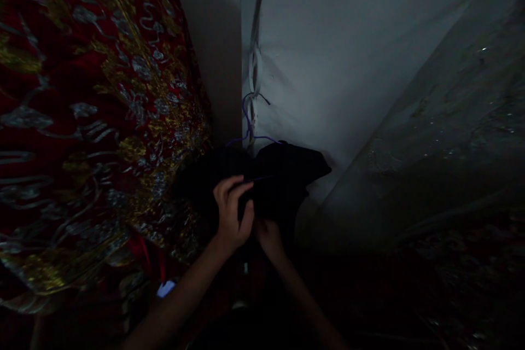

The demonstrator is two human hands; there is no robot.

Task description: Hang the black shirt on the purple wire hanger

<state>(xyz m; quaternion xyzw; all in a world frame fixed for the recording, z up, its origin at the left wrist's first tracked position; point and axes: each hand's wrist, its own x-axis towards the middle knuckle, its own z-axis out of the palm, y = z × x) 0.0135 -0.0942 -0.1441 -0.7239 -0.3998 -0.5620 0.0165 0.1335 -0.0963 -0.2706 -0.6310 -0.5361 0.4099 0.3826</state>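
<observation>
A black garment (283, 175) hangs on a thin purple hanger (248, 120), whose hook is at a pale ring-shaped holder (255, 71) by the wall corner. In front of the garment is my left hand (233, 210), its fingers bent and the thumb held apart. Its fingertips lie close to a thin purple line, perhaps the hanger's lower bar. My right hand (268, 232) is lower and to the right, fingers curled in at the dark cloth. Deep shadow hides much of the garment's shape and the right fingertips.
On the left hangs a large red cloth (102, 120) with gold and silver embroidery. A small white tag (165, 288) shows below it. A pale wall (328, 38) stands behind, and sheer, glittering fabric (451, 120) slants across the right side. The lower area is very dark.
</observation>
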